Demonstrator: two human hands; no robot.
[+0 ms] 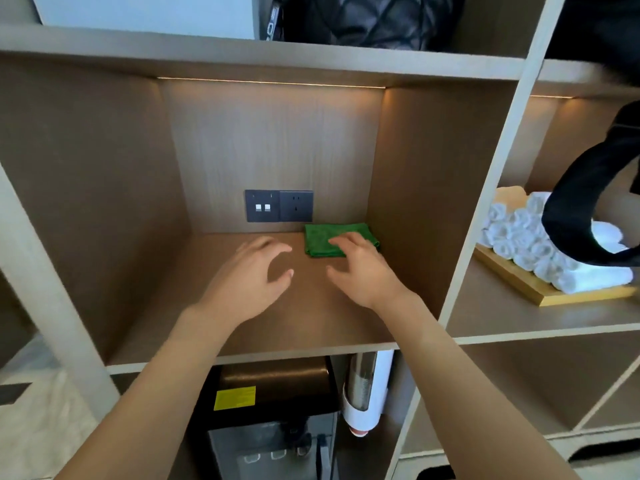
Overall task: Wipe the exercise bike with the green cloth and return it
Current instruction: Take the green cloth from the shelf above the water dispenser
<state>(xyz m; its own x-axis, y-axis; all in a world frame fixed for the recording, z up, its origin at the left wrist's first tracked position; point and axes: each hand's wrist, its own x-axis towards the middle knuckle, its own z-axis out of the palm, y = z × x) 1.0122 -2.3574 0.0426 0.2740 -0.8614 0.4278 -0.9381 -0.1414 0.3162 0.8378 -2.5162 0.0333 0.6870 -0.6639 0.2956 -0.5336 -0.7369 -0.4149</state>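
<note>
Lying folded on the wooden shelf [242, 327], fuzzy green cloth [320, 239] under right hand [363, 268], both hands' fingers spread, empty

Head-worn camera looking forward and slightly down, at close range, into an open shelf compartment [277, 306]; both forearms are entering from the lower edge.

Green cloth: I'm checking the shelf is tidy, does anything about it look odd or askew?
Nothing stands out. The green cloth lies folded flat at the back right of the shelf, below the wall sockets.
</note>
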